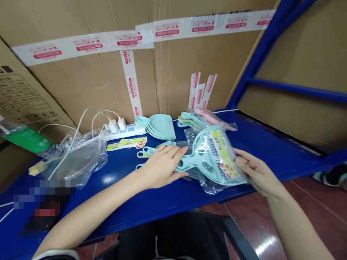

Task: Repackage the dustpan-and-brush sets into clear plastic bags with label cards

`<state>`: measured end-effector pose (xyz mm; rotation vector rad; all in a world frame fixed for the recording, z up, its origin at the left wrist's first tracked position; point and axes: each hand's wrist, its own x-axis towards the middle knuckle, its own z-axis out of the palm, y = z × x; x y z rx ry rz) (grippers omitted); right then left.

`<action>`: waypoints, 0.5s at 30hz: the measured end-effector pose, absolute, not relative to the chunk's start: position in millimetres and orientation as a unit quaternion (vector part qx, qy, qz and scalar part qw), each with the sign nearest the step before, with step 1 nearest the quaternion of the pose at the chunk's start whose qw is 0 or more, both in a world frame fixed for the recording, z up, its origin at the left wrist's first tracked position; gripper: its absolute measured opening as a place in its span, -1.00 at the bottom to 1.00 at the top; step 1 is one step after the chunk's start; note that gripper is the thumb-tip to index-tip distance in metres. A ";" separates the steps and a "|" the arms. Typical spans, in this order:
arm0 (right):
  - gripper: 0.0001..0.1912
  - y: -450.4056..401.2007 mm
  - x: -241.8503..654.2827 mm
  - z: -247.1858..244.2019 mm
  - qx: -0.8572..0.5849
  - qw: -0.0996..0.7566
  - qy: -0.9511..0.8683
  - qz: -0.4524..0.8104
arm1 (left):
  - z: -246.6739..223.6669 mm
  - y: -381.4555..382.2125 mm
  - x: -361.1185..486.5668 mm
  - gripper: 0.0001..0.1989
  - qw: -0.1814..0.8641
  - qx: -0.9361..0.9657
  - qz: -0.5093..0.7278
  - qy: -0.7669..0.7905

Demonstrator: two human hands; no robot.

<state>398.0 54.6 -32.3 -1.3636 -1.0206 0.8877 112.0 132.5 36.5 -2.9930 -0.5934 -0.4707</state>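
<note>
Take the power strip at the back of the blue worktop as your landmark. The bagged dustpan set is in front of it and to its right, up between your two hands, its wide end toward your right and its handle toward your left. Your right hand has its grip closed, thumb and fingers pinching the wide end through the film. Your left hand lies over the handle end with its fingers somewhat spread; you can't tell from here whether that grip pinches anything. As for how far this one has come, the pan, the brush and a yellow printed card all look to be inside the clear film, but whether the bag's mouth is closed can't be made out. There seems to be plenty left loose: a stack of dustpans just beside the strip's right end, brush handles partly under your left hand, in front and to the right of the strip, and more printed cards just in front of it. Farther to its right, you have more blue and green handles beside a pink piece in clear film. Crumpled clear plastic lies to the strip's left.
</note>
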 end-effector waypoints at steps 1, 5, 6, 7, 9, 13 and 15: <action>-0.32 54.8 399.1 -34.6 -0.582 0.570 -0.431 0.388 | 36.5 131.3 117.7 -0.47 0.029 -0.968 -0.151 -0.197; -0.22 54.4 401.3 -36.8 -0.584 0.561 -0.420 0.409 | 33.0 130.4 134.2 -0.59 0.050 -0.962 -0.170 -0.206; -0.21 54.3 401.3 -36.2 -0.583 0.558 -0.425 0.410 | 31.7 131.3 135.9 -0.61 0.057 -0.960 -0.180 -0.205; -0.22 54.2 401.3 -35.3 -0.581 0.555 -0.430 0.411 | 30.5 132.5 136.8 -0.63 0.065 -0.958 -0.190 -0.204; -0.23 54.1 401.5 -33.5 -0.576 0.553 -0.436 0.415 | 28.6 134.9 136.2 -0.64 0.078 -0.955 -0.208 -0.199; -0.31 53.5 404.4 -31.3 -0.578 0.558 -0.437 0.404 | 28.4 136.9 129.4 -0.64 0.103 -0.949 -0.225 -0.195; -0.38 53.5 406.6 -30.8 -0.578 0.562 -0.447 0.387 | 29.7 137.1 124.6 -0.64 0.109 -0.947 -0.226 -0.201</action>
